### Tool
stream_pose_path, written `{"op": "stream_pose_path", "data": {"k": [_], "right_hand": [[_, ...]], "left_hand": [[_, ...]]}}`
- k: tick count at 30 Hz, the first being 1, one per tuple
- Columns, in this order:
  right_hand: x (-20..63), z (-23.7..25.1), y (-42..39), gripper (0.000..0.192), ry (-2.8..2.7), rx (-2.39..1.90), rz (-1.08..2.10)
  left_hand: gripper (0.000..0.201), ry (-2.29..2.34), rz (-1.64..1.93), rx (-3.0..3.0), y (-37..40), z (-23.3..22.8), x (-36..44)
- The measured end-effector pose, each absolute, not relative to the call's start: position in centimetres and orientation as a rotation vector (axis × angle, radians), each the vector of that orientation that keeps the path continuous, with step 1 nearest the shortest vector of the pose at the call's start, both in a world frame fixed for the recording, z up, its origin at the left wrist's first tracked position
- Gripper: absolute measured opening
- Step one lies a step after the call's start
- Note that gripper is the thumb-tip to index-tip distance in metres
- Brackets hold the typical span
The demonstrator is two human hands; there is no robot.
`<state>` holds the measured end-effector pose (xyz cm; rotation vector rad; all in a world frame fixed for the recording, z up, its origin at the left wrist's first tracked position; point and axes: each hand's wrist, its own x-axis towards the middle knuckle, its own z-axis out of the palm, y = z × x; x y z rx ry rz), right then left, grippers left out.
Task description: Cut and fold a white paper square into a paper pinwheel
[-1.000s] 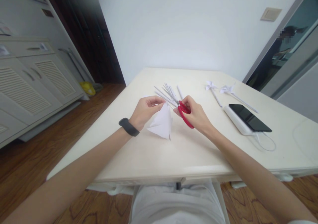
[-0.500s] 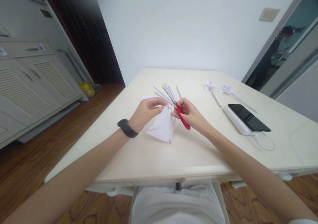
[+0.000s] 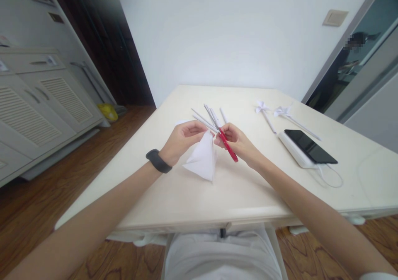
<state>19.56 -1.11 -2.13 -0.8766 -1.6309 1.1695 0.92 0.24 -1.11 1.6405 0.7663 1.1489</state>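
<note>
My left hand [image 3: 188, 136] pinches the top of a folded sheet of white paper [image 3: 202, 158], which hangs down over the table with its lower corners pointing out. Close on the right, my right hand [image 3: 236, 141] is wrapped round a pair of scissors with red handles [image 3: 229, 148]. The scissors' metal blades [image 3: 214, 117] point away from me and look closed. Just beyond my hands lie several thin white paper sticks [image 3: 202, 116], partly covered by the blades and my fingers.
Two white paper pinwheels [image 3: 266, 116] [image 3: 300, 124] on sticks lie at the right. Nearer me, a black-screened tablet or phone [image 3: 307, 145] rests on a white block, with a white cable [image 3: 338, 176] beside it. A wall [image 3: 224, 35] bounds the table's far side. A person [image 3: 345, 60] is behind the doorway.
The scissor blades have come together, and the red handles have closed in my right hand. The paper in my left hand has turned slightly. Both hands stay nearly in place.
</note>
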Motion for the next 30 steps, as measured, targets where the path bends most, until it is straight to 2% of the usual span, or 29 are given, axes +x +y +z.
{"op": "stream_pose_path", "data": {"k": [16,30], "right_hand": [[19.65,-1.98,-1.29,0.025,-1.596,-0.913,1.221],[19.73,-2.15,-1.02,0.027,-1.547,-0.872,1.213]], "left_hand": [[0.023,0.881,1.196,1.626,0.74,-1.25,0.75],[0.016,0.863,1.063,1.69,0.25,-1.3,0.94]]}}
